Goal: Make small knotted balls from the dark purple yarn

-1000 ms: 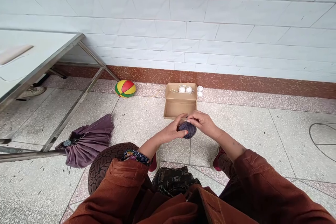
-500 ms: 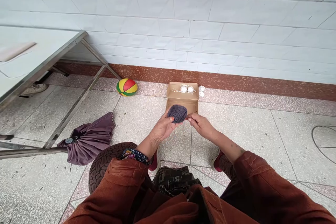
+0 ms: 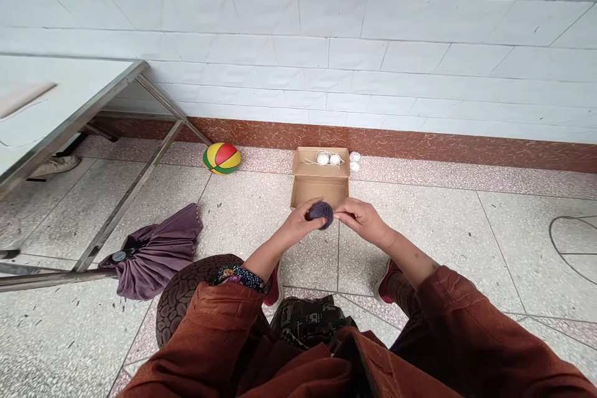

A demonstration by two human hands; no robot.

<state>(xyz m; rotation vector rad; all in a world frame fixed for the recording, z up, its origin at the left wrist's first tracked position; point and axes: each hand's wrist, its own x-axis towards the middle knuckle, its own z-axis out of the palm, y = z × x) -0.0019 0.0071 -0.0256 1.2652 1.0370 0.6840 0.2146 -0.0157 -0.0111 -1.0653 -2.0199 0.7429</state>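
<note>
One dark yarn ball [image 3: 321, 214], head view: lower and turned versus half a second ago, left hand [image 3: 298, 224] curled around it before the open box [image 3: 319, 189], right hand [image 3: 362, 220] pinched just beside, strand indiscernible, handling apparently ongoing.

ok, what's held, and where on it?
Dark yarn ball, round its left side, by the left hand. Right hand pinches beside it; any strand can't be made out.

The yarn ball [image 3: 321, 214] sits in the left hand [image 3: 300, 224], the right hand [image 3: 365, 219] at its right edge, before the box [image 3: 317, 189]; two string balls [image 3: 323, 158] lie in the box's rear half, two bundles [image 3: 355, 166] just right of it; left, the toy ball [image 3: 221, 158], then the bench [image 3: 88, 78]
</note>
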